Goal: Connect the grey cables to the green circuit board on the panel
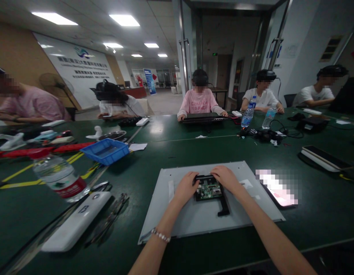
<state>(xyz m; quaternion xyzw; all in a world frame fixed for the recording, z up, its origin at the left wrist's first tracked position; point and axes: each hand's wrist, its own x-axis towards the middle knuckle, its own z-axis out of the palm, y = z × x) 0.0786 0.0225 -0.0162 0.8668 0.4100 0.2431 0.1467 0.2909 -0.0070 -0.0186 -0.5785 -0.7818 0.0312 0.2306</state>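
Note:
A black plastic frame with a green circuit board inside it lies on a flat grey panel, which looks like the back of a screen. One arm of the frame sticks out toward me and ends in a short foot. My left hand grips the frame's upper left corner, thumb at its edge. At the upper right corner my right hand has its fingers curled over the rim. Some fingertips of both hands are hidden behind the frame.
Right of the panel lies a lit phone. To the left are a water bottle, a white power bank, glasses and a blue tray. Several people with headsets sit around the green table, beyond which stand two bottles.

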